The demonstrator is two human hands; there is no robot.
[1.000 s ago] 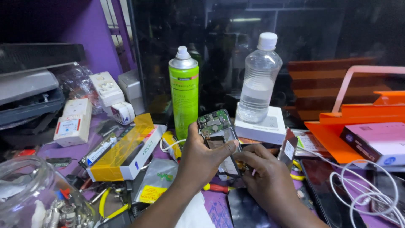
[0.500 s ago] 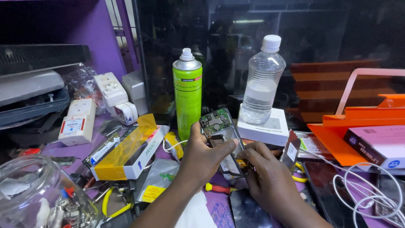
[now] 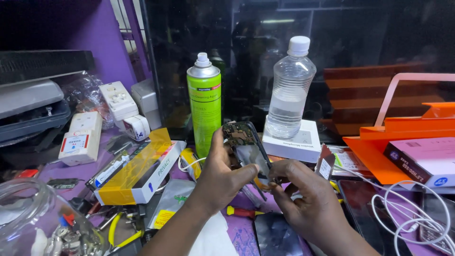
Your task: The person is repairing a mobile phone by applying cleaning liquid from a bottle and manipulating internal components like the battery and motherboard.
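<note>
While the left hand (image 3: 222, 178) clasps the opened phone (image 3: 246, 149) from its near side, thumb up along one edge and fingers wrapped behind, the right hand (image 3: 303, 199) pinches at the phone's lower end, where a bit of orange-yellow film shows between the fingertips; both grips are closed on the same thing. The phone is held upright above the table (image 3: 85, 168), its back cover off, a green circuit board bare at the top and a silvery shield below it.

By the look of it, the phone is light and stiff but fragile: thin frame, exposed board, small parts that would not take pressure or bending. The safest hold seems to be the one shown, by the long edges of the frame, with fingers kept off the board. The bare metal may be a little slippery.

Just beyond the grips stands a green spray can (image 3: 204, 106), and to the right of it a clear plastic bottle (image 3: 290, 90), partly filled, on a white box (image 3: 296, 140). Left of the grips lies a long white box wrapped in yellow tape (image 3: 137, 173); below them a red-handled screwdriver (image 3: 241, 212) lies on the purple table. Further right sit an orange tray (image 3: 379, 142) and a coiled white cable (image 3: 407, 213). A glass jar (image 3: 33, 223) stands nearest the viewer on the left. The room behind is dim, with a purple wall and dark glass.
</note>
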